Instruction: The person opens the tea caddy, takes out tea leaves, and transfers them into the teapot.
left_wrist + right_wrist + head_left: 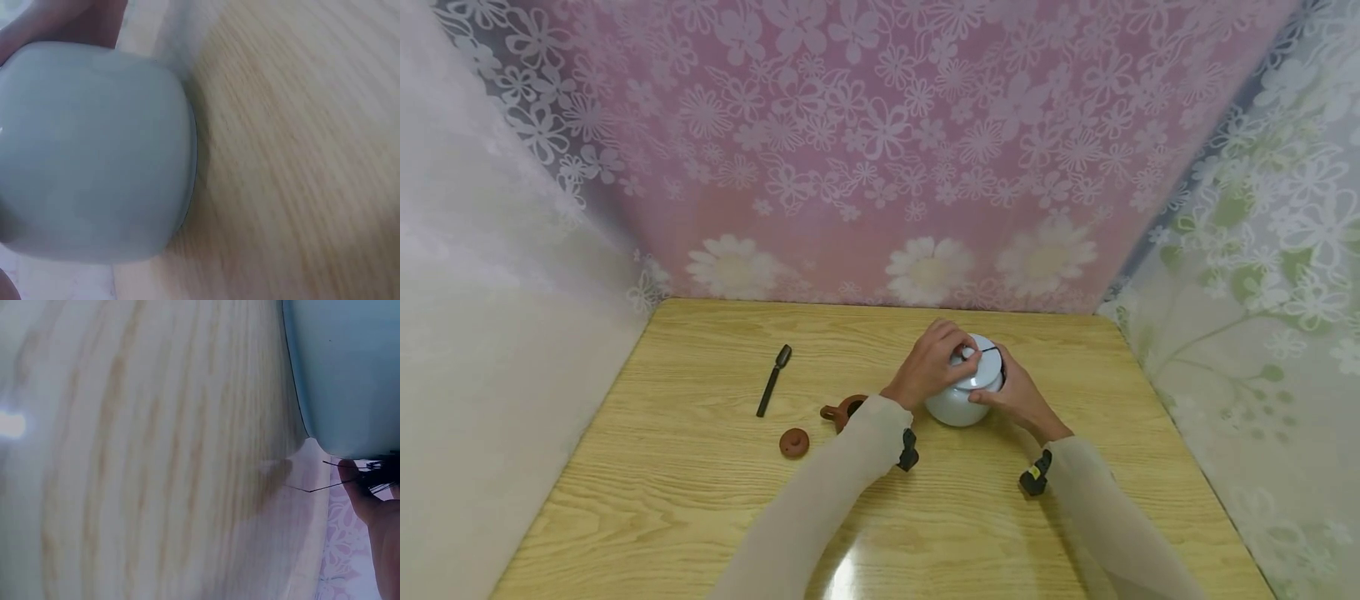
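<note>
A glossy white lidded jar (958, 408) stands on the wooden table, right of centre. From above, my left hand (934, 360) pinches the round knob of its white lid (981, 377), which sits over the jar's mouth. Curved around the jar's right side, my right hand (1017, 396) steadies it with the thumb at the front. The left wrist view is filled by the jar's rounded body (100, 156). A bunch of thin black strands (382, 474) shows between the right fingers and the jar in the right wrist view, and a dark line crosses the lid.
A small brown clay teapot (832, 412) stands uncovered, partly hidden behind the left forearm. Its brown lid (793, 443) lies to its left. Farther left is a dark, slim scoop (775, 379). Flower-patterned cloth (880, 167) hangs behind the wooden table (685, 500).
</note>
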`<state>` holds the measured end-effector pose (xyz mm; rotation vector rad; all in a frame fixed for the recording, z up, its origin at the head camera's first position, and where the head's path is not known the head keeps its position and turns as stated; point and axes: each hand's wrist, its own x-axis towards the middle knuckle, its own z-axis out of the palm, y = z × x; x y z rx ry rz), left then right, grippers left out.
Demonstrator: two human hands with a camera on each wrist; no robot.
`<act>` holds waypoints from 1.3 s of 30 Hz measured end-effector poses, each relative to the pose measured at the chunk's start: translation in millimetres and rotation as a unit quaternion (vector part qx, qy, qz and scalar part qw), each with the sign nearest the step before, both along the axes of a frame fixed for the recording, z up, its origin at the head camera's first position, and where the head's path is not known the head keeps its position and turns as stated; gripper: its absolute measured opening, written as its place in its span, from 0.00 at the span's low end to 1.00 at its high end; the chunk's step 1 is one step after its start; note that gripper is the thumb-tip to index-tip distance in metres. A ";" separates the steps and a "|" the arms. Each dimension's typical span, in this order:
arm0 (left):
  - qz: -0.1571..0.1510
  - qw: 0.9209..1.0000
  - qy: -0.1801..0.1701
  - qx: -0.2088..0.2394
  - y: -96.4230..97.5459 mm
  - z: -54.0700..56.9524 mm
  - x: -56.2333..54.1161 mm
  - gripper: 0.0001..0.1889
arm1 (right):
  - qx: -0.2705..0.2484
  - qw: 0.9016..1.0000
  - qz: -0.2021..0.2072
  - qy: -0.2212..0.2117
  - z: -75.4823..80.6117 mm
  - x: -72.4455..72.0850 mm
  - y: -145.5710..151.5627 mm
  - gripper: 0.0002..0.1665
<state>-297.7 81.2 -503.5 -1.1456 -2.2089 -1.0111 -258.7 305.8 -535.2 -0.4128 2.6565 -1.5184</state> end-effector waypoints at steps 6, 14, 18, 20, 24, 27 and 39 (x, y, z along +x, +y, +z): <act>-0.028 0.998 -0.047 -0.022 -7.7 3.1 -2.9 0.09 | -0.006 1.000 0.003 -0.003 -0.4 -0.3 0.0 0.69; -0.063 0.990 -0.116 -0.046 -16.1 12.6 -9.3 0.14 | 0.001 1.000 0.007 0.001 0.6 -0.6 -0.5 0.69; -0.063 0.989 -0.122 -0.049 -16.5 14.2 -9.1 0.14 | 0.007 1.000 0.007 0.000 0.6 1.0 -1.7 0.69; -0.058 0.989 -0.125 -0.048 -17.4 15.5 -8.7 0.14 | 0.010 1.000 0.005 0.001 1.1 1.5 -2.5 0.69; -0.054 0.991 -0.116 -0.038 -20.4 23.7 -8.4 0.14 | 0.002 1.000 0.004 0.004 1.2 1.1 -3.3 0.68; -0.060 0.992 -0.103 -0.032 -23.5 30.5 -8.9 0.14 | -0.003 1.000 0.001 0.009 -0.1 0.4 -2.8 0.67; -0.105 0.991 -0.087 -0.015 -33.6 50.1 10.1 0.12 | -0.005 1.000 -0.011 -0.006 -0.3 3.4 -3.2 0.62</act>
